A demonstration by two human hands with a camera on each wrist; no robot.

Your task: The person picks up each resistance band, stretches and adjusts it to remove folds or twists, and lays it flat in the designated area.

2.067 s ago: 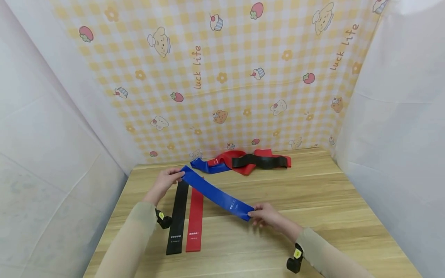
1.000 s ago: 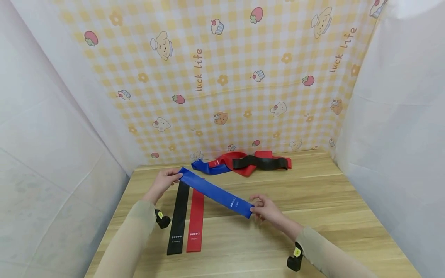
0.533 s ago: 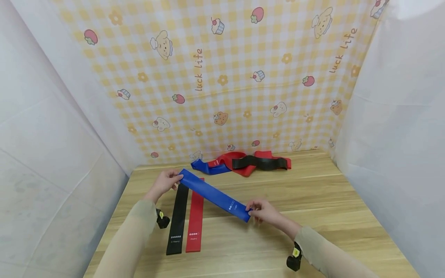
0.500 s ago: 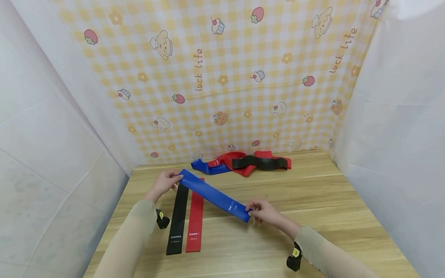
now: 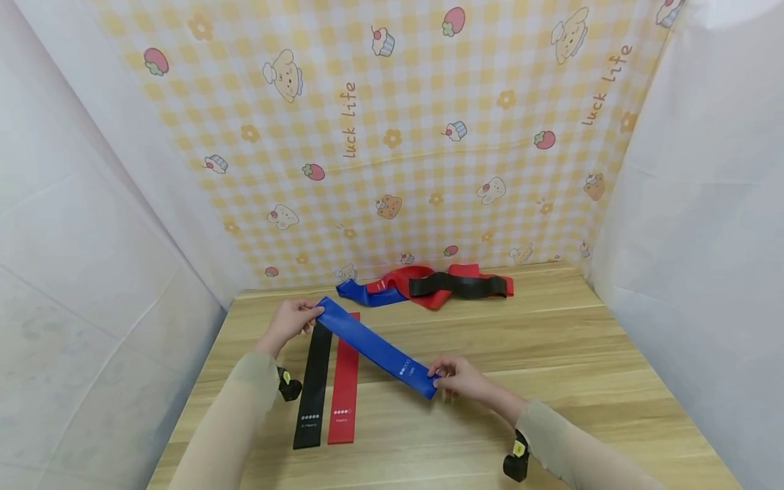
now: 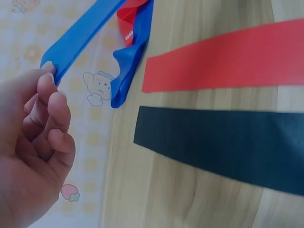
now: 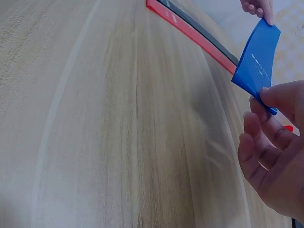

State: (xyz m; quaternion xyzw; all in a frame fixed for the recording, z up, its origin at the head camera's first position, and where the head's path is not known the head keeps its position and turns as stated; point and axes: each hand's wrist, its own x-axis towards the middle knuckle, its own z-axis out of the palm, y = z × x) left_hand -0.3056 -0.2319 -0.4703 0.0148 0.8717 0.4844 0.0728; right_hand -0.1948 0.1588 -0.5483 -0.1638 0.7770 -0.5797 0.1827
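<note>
Stretched out flat between both hands is a blue resistance band (image 5: 376, 346), held above the table and slanting down to the right. My left hand (image 5: 290, 322) pinches its far left end between thumb and forefinger; the left wrist view shows the other fingers of that hand (image 6: 40, 128) loosely bent. At the near right end, marked with dots and small print, my right hand (image 5: 468, 381) pinches the band's corner. Below the blue band a black resistance band (image 5: 311, 395) and a red resistance band (image 5: 344, 395) lie side by side on the table, their far ends partly near or under it.
At the table's back edge lies a tangled heap of bands: blue (image 5: 382, 297), red (image 5: 422, 273) and black (image 5: 468, 286). A patterned cloth (image 5: 392, 170) hangs behind the wooden table (image 5: 551, 354), with white sheets (image 5: 92, 258) at both sides.
The right hand has moved slightly left and nearer the front, tilting the blue band more steeply. The left hand stays almost in place. The bands on the table have not moved.
</note>
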